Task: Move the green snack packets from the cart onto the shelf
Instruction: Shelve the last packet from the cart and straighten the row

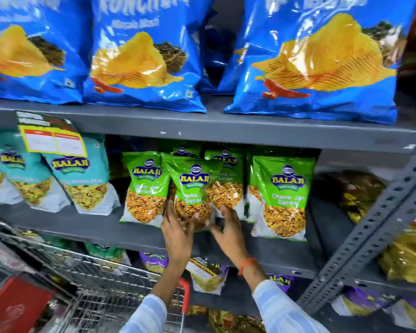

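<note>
On middle shelf [94, 224], left hand [178, 234] grips green BALAJI packet [193, 182]; right hand [228, 233] open alongside.

Grey metal shelving [226, 131], slotted upright [380, 224], seemingly dim-lit.

both arms reach forward and up, pale sleeves [281, 308] covering the forearms, an orange thread [246, 264] on the right wrist. the left hand [178, 233] stands fingers upward, thumb pinching the lower edge of a green packet [192, 186]. the right hand [228, 233] is spread, fingers loose, thumb pointing left.
</note>
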The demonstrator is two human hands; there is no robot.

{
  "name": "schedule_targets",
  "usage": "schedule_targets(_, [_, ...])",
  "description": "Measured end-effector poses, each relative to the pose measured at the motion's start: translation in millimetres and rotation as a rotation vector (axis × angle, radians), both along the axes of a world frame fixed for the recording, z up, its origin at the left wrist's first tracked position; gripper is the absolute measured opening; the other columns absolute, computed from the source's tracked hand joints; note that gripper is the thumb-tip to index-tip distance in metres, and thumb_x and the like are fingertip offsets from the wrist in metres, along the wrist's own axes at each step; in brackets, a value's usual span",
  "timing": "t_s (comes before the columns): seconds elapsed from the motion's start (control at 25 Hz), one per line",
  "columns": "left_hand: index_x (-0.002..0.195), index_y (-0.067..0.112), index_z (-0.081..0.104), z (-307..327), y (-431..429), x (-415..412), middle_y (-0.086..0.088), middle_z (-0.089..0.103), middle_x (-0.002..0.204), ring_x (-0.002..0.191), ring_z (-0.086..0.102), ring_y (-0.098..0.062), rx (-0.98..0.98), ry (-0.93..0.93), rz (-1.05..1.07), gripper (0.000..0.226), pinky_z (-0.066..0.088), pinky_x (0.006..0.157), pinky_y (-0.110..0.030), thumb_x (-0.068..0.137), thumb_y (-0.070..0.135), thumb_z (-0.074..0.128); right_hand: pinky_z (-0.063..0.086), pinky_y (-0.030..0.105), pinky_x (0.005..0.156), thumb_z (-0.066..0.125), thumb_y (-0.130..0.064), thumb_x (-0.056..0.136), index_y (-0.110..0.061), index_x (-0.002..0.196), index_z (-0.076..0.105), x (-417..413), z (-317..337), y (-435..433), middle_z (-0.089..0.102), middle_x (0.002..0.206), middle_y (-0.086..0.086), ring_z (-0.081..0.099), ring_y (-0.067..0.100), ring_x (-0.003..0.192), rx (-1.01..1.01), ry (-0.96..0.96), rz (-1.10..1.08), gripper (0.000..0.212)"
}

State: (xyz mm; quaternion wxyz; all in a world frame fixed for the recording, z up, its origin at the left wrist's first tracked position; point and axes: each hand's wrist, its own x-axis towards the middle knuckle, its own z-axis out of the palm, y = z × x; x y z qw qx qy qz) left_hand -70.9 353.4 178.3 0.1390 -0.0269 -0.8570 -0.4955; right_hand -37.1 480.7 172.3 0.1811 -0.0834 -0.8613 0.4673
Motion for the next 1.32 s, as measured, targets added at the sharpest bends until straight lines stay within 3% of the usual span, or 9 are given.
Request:
schedule_targets(0.2, [0.139,0.012,0.028,-6.0,-16.0,-7.6,-0.016,0.039,0.144,0.133,0.037,-0.03,-0.023,-0.083,-0.215,0.08,0.037,0.107,-0.042,0.08,0.065,0.038,0.037,0.043,0.108,0.066,-0.059,0.055,-0.013,0.134,0.038,-12.2,-19.5,-2.1,0.048,0.137,0.014,0.043,0.025,0.128,-0.111,-0.184,0.088,0.096])
schedule_targets(0.4, [0.115,0.022,0.053,7.0,-11.3,-3.2,-0.012,0.063,0.113,0.106,0.059,-0.026,0.148,-0.143,-0.329,0.074,0.05,0.09,-0.038,0.066,0.077,0.046,0.041,0.035,0.095,0.074,-0.047,0.06,-0.005,0.122,0.051,2.8,-16.4,28.0,0.052,0.109,0.019,0.051,0.035,0.105,-0.051,-0.091,-0.038,0.078])
schedule_targets(0.48, [0.118,0.017,0.053,33.3,-4.5,-11.6,-0.016,0.064,0.115,0.105,0.061,-0.029,0.262,-0.123,-0.328,0.066,0.051,0.082,-0.035,0.075,0.066,0.051,0.044,0.038,0.094,0.075,-0.045,0.065,-0.006,0.122,0.049,9.2,-19.4,32.0,0.049,0.108,0.018,0.051,0.035,0.101,-0.079,-0.086,-0.036,0.074])
schedule_targets(0.6, [0.128,0.006,0.046,78.8,9.2,-46.0,-0.004,0.058,0.12,0.105,0.056,-0.02,0.517,-0.247,-0.269,0.05,0.048,0.087,-0.032,0.087,0.031,0.057,0.035,0.014,0.084,0.074,-0.025,0.071,-0.009,0.126,0.044,14.8,-21.5,29.5,0.05,0.109,-0.001,0.048,0.019,0.104,-0.158,-0.067,0.003,0.065])
schedule_targets(0.76, [0.091,0.011,0.068,96.5,13.8,-79.6,-0.001,0.064,0.069,0.065,0.05,-0.018,0.662,-0.37,-0.335,0.024,0.043,0.061,-0.032,0.077,0.03,0.069,0.04,0.003,0.07,0.07,-0.007,0.075,-0.02,0.126,0.039,18.0,-28.0,33.6,0.049,0.087,-0.017,0.051,-0.013,0.076,-0.217,-0.1,0.026,0.061])
schedule_targets(0.92, [0.091,0.007,0.068,108.5,17.5,-74.5,0.01,0.073,0.068,0.072,0.062,-0.01,0.75,-0.241,-0.316,0.011,0.048,0.088,-0.038,0.082,0.011,0.063,0.038,-0.003,0.071,0.067,-0.002,0.077,-0.016,0.127,0.039,18.1,-27.6,37.1,0.06,0.093,-0.004,0.056,-0.007,0.084,-0.211,-0.089,0.024,0.059])
schedule_targets(1.04, [0.108,0.003,0.062,113.4,13.5,-67.7,-0.013,0.071,0.103,0.092,0.065,-0.023,0.555,-0.114,-0.311,0.03,0.049,0.097,-0.043,0.081,0.015,0.064,0.034,-0.007,0.072,0.065,0.002,0.077,-0.016,0.124,0.04,17.6,-26.4,35.8,0.061,0.099,0.001,0.056,0.011,0.094,-0.192,-0.082,0.039,0.055])
schedule_targets(1.2, [0.12,0.024,0.055,130.7,32.5,-51.0,-0.006,0.063,0.123,0.12,0.048,-0.029,-0.633,0.397,-0.359,0.037,0.032,0.105,-0.042,0.088,0.042,0.049,0.038,-0.004,0.074,0.07,-0.016,0.073,-0.018,0.127,0.041,16.2,-30.6,36.2,0.06,0.101,-0.009,0.055,0.008,0.1,-0.219,-0.058,0.07,0.062])
schedule_targets(1.32, [0.118,0.026,0.056,138.8,66.2,-40.6,-0.004,0.062,0.125,0.128,0.04,-0.026,-0.828,0.381,-0.531,0.032,0.011,0.116,-0.048,0.092,0.038,0.042,0.039,-0.002,0.078,0.07,-0.026,0.069,-0.021,0.128,0.04,15.2,-31.1,36.8,0.061,0.111,-0.006,0.055,0.015,0.108,-0.215,-0.055,0.067,0.066])
